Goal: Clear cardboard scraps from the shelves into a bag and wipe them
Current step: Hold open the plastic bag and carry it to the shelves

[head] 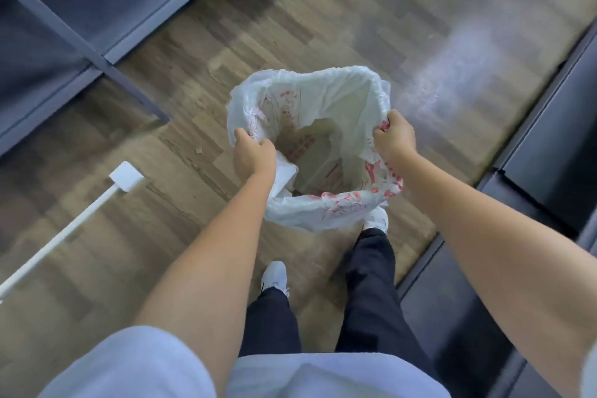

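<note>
We're standing in the aisle with the bag (326, 126) spread wide between us, held out over the wooden floor (323, 26) above our feet. Our left hand (253, 153) is closed over the near-left rim, with what looks like a white cloth (286, 176) tucked under the same grip; our right hand (395, 136) is pinched shut on the right rim. The thing to get right here, we'd say, is keeping both rims pulled apart and level so the mouth stays open and nothing spills back out. Down inside the bag we can make out flat brown cardboard scraps (318, 155) lying at the bottom. The blue shelves (64, 19) sit off to our left, dark shelving (549, 145) to our right, and a few small crumbs (198, 150) dot the floor just beside the bag.
</note>
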Tool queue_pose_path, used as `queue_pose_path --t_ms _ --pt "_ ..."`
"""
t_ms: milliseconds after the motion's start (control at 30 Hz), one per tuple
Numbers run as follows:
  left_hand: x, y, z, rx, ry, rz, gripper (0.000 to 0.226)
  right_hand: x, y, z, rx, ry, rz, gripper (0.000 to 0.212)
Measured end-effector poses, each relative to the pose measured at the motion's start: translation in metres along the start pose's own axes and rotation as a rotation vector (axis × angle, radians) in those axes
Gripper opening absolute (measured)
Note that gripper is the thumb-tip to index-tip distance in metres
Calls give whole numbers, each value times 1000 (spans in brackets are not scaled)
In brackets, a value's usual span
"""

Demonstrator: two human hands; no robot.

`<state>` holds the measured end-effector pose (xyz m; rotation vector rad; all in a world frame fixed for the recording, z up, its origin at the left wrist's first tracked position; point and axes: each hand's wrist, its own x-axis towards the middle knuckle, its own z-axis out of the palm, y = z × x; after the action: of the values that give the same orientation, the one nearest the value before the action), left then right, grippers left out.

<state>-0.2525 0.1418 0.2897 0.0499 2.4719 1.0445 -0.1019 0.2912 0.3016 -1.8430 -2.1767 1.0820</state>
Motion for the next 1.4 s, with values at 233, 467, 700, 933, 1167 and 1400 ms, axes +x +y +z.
queue_pose_path --t_ms 233,467,700,933,1167,1400 --pt "7 78 36 -11 162 -152 10 108 -41 -42 -64 -148 -168 34" --pt "29 151 61 -92 281 -267 7 200 -102 -73 -109 -273 -308 33" --pt "95 206 70 -189 355 -283 11 275 -171 -71 -120 -312 -380 33" --pt "141 288 71 -122 445 -258 14 351 -236 -88 -88 -362 -414 26" --pt "190 357 96 -179 522 -342 19 434 -302 -112 -121 -475 -563 33" --pt "233 394 123 -267 599 -385 36 495 -348 -119 -191 -556 -616 32"
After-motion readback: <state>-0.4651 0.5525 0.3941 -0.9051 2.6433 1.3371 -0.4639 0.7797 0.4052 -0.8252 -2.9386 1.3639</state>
